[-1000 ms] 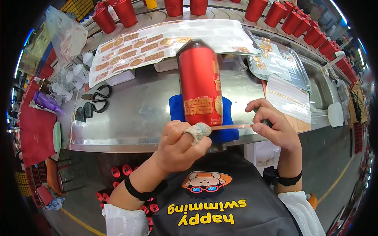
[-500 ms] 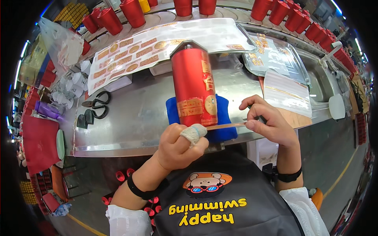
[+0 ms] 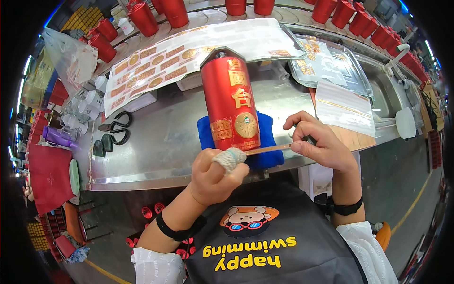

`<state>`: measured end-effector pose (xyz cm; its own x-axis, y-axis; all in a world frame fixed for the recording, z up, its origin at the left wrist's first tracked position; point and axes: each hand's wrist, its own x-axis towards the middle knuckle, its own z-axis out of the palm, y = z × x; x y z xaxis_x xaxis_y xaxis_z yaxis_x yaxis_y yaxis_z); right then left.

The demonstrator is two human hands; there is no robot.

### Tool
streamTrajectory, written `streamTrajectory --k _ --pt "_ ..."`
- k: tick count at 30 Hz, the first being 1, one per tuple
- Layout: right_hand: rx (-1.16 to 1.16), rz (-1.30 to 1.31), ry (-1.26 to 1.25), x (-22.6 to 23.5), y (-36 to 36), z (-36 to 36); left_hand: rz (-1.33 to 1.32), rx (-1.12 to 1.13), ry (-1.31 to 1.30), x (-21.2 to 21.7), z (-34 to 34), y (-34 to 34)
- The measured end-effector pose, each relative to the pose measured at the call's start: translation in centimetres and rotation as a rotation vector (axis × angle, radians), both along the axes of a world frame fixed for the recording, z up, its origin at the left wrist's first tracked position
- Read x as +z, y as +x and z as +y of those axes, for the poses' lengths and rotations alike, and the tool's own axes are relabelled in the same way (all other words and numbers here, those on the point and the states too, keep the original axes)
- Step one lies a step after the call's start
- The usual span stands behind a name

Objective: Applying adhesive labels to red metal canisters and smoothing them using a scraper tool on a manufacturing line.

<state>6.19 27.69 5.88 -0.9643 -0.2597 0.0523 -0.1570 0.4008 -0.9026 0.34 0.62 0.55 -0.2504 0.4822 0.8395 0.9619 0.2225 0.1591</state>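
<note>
A red bottle (image 3: 215,102) with gold lettering and a round gold emblem lies on a blue cloth pad (image 3: 272,132), its dark cap end pointing away from me. Across its near end stretches a thin gold-coloured strip (image 3: 268,149). My left hand (image 3: 210,180) is closed at the strip's left end, close against the bottle; a white knitted finger sleeve (image 3: 230,160) covers one finger. On the right, my right hand (image 3: 321,144) pinches the other end between thumb and finger, its remaining fingers curled. A small dark thing shows partly behind those fingers; its kind is hidden.
Black-handled scissors (image 3: 120,128) lie left on the steel table (image 3: 156,161). Beyond the bottle is a sheet of gold decals (image 3: 165,59); right are a metal tray (image 3: 357,78), a white sheet (image 3: 345,109) and a sink (image 3: 380,94). Red cups (image 3: 142,19) line a conveyor behind.
The bottle has rolled about its length, bringing the large gold characters and round emblem more to the top. Red cups on the conveyor have shifted right. Both hands keep nearly the same place.
</note>
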Motion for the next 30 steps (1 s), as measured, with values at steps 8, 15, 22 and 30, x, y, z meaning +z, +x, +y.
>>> streamTrajectory --k 8,15,22,30 --pt "-0.020 -0.031 -0.018 0.1 -0.1 -0.1 -0.046 -0.033 -0.038 0.2 -0.5 -0.2" --pt "-0.007 -0.026 -0.051 -0.5 -0.1 0.0 0.052 -0.038 -0.148 1.7 0.3 0.0" --pt "0.032 -0.035 -0.069 -0.3 -0.4 -0.5 -0.036 -0.006 -0.037 -0.3 -0.4 0.2" --pt "0.007 -0.076 -0.120 -0.5 -0.3 -0.2 0.052 -0.048 -0.183 1.3 0.2 -0.1"
